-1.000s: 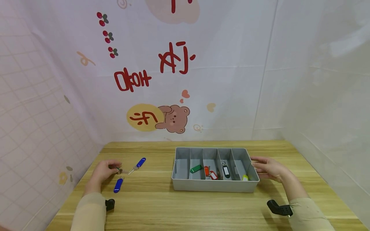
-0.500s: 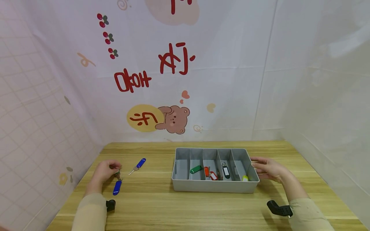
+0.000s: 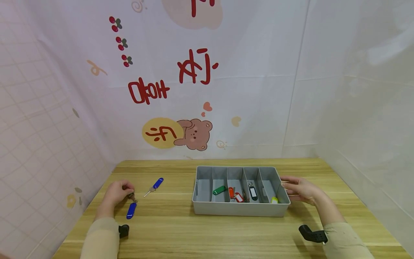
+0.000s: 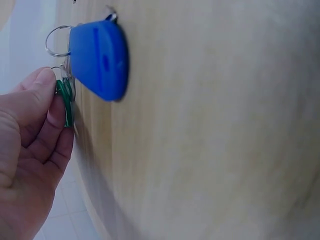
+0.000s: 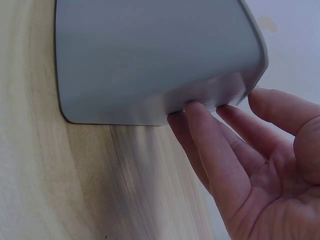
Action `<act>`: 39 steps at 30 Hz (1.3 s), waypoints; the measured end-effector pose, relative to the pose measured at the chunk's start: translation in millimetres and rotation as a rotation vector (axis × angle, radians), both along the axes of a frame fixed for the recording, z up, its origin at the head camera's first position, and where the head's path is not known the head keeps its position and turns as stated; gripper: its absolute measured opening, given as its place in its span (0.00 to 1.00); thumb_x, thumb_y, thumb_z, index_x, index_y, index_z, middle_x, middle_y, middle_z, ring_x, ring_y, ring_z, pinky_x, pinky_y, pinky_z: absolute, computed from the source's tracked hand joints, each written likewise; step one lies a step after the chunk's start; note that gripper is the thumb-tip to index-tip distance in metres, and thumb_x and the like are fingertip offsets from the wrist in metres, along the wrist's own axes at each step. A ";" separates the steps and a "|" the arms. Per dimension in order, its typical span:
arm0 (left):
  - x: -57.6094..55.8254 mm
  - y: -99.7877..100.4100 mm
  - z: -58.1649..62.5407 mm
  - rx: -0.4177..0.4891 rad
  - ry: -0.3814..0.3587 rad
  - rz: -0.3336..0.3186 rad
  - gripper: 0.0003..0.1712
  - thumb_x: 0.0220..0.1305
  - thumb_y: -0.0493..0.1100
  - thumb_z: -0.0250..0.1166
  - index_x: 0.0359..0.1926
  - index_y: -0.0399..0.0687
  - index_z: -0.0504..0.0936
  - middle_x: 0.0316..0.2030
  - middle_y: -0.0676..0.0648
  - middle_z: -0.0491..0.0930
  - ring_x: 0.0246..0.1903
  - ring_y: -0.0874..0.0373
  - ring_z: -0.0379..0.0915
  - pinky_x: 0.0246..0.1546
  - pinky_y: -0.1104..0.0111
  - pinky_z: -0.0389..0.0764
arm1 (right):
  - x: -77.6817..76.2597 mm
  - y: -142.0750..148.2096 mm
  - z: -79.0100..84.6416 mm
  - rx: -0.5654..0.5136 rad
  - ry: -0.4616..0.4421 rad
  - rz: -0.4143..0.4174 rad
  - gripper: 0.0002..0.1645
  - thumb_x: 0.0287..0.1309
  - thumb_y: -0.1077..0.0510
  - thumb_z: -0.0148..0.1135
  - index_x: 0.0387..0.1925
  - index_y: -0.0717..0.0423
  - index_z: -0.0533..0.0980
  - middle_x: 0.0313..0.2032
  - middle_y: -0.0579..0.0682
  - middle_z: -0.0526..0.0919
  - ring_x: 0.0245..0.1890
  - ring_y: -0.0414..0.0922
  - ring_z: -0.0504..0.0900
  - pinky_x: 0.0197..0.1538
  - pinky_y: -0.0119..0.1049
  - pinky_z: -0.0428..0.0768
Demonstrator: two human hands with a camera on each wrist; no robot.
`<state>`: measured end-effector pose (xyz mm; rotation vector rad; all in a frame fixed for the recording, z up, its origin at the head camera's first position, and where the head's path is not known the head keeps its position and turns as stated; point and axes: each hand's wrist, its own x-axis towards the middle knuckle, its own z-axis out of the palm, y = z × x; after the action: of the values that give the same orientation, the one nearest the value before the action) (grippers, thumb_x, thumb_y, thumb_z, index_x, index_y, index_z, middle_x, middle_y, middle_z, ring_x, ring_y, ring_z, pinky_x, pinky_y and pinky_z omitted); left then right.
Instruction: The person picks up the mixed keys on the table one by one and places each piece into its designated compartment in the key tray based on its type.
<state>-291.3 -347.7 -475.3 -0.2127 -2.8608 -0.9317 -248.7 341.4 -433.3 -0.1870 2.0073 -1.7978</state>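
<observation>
My left hand (image 3: 117, 191) is low over the left of the table, pinching a green key tag (image 4: 64, 97) between thumb and fingers. A metal ring shows at the tag's upper end in the left wrist view. Right beside it lies a blue key tag (image 3: 131, 210) with its own ring. Farther back rests another blue key tag (image 3: 157, 183) with a silver key (image 3: 148, 190). My right hand (image 3: 302, 190) touches the right end of a grey divided box (image 3: 239, 209). In the right wrist view, its fingertips (image 5: 196, 107) meet the outer wall and the thumb reaches the rim.
Inside the box's compartments lie a green tag (image 3: 219, 190), red tags (image 3: 239, 196), a black tag (image 3: 253, 192) and a yellow tag (image 3: 274, 200). A printed cloth (image 3: 258, 90) hangs behind the wooden table (image 3: 168, 233).
The key by my left hand has swung from pointing right to lying toward the nearer blue tag. That blue tag has shifted slightly toward the front. My right hand has stayed at the box.
</observation>
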 end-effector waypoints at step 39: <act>-10.4 22.1 31.0 0.065 0.113 -0.031 0.07 0.64 0.39 0.69 0.35 0.38 0.83 0.30 0.47 0.81 0.31 0.56 0.73 0.32 0.65 0.75 | -0.8 1.0 -1.9 0.004 0.001 -0.001 0.37 0.74 0.62 0.50 0.71 0.78 0.46 0.56 0.57 0.78 0.51 0.51 0.82 0.52 0.49 0.80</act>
<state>-301.8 -325.6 -444.3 -0.2934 -2.7271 -0.9841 -249.5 342.4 -435.2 -0.1863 2.0117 -1.7945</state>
